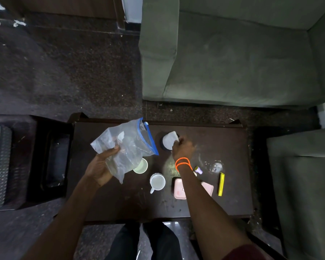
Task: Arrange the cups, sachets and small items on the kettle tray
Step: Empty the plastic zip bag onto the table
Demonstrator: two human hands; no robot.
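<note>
While left hand point(101, 166) grips bag point(127, 147), right hand point(183, 148) pinches sachet point(169, 140)

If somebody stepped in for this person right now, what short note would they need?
Left hand grips a clear zip bag with a blue seal, held above the dark wooden table.
Right hand pinches a white crumpled wrapper over a dark round item, unclear what.
On the table: pale green cup, white handled mug, pink flat case, yellow stick, small purple item.
Done: nothing looks arranged yet.
Left: group the cups and small items neatly.
</note>
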